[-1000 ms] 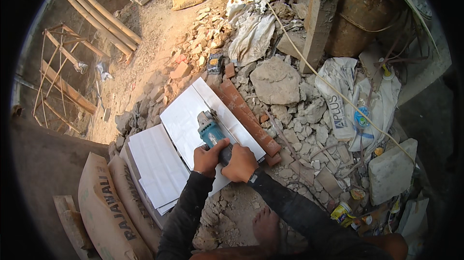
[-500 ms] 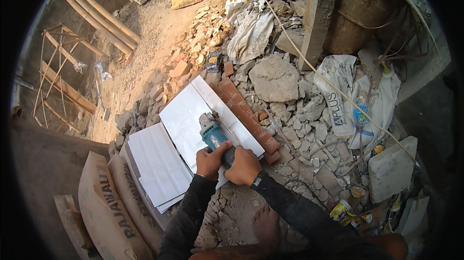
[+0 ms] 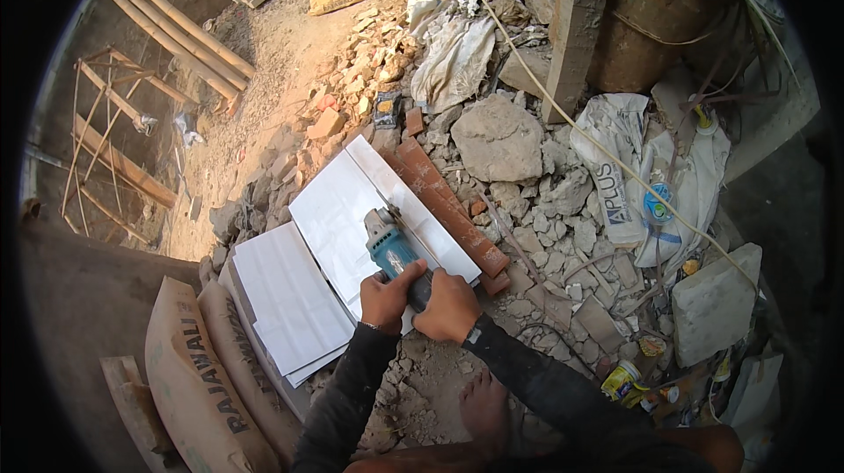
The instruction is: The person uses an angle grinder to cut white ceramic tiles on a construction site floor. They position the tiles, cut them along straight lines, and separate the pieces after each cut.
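Observation:
A teal angle grinder (image 3: 394,251) lies over a white tile (image 3: 327,209), its head pointing away from me. My right hand (image 3: 447,308) is wrapped round the dark rear of its body. My left hand (image 3: 383,301) grips the grinder further forward on the left, thumb across the body. The disc's edge sits at a long straight line that parts the tile from a narrow white strip (image 3: 440,234) on the right; whether it cuts through is too small to tell. More white tiles (image 3: 286,297) are stacked at the left.
Reddish-brown planks (image 3: 448,209) lie under the strip's right side. Full paper sacks (image 3: 198,376) stand at near left. Broken concrete (image 3: 498,141) and rubble spread ahead and right, beside a post (image 3: 576,29). A cable (image 3: 607,156) crosses the right side. My bare foot (image 3: 483,407) is close by.
The grinder and both hands have shifted slightly toward me and to the right, along the line on the tile. Both hands keep their grip.

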